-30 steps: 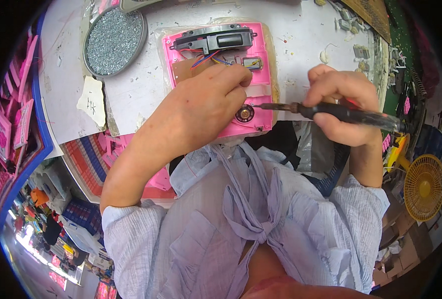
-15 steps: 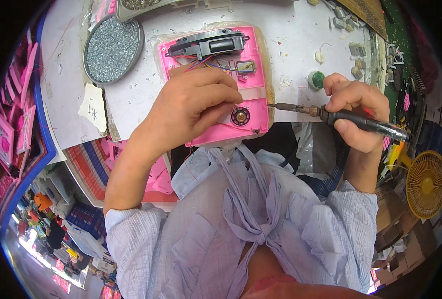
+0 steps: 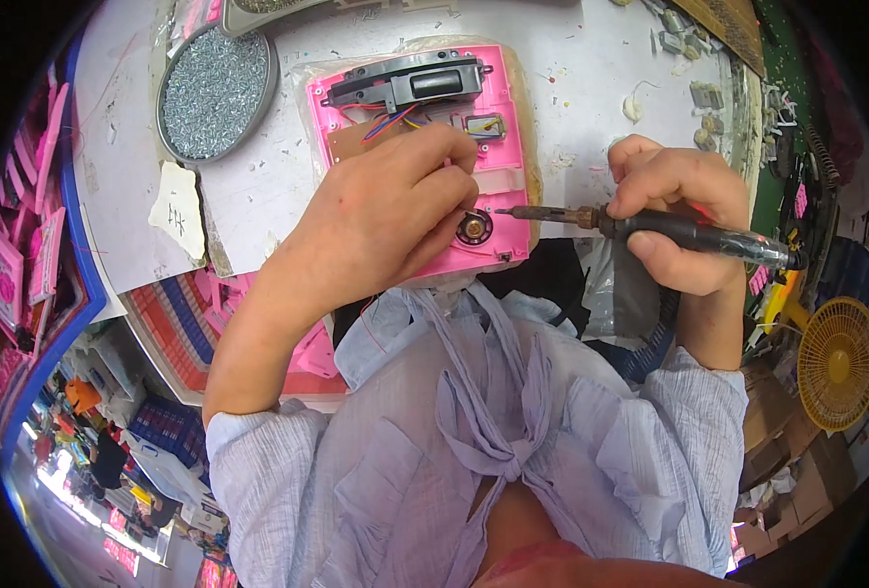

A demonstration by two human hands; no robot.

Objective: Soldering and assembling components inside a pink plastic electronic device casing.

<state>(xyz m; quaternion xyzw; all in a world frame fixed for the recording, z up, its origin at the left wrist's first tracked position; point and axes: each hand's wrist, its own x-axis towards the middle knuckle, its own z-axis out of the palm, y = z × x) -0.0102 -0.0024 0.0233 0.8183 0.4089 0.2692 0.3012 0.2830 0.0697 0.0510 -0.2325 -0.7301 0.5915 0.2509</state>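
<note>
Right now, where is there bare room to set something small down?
Mostly bare: the white table between the pink housing and the grey blocks, bar a small white lump; also left of the round dish. Crowded: the housing, with the left hand over it and the pen-shaped tool in the right hand pointing in.

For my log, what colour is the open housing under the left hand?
The housing is pink, clearest in the head view.

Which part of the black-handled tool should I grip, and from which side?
I'd take the black-handled tool by its thick handle, coming from the right, where the right hand holds it: its slim metal shaft points left, reaching over the pink housing, so that end seems better left clear.
</note>
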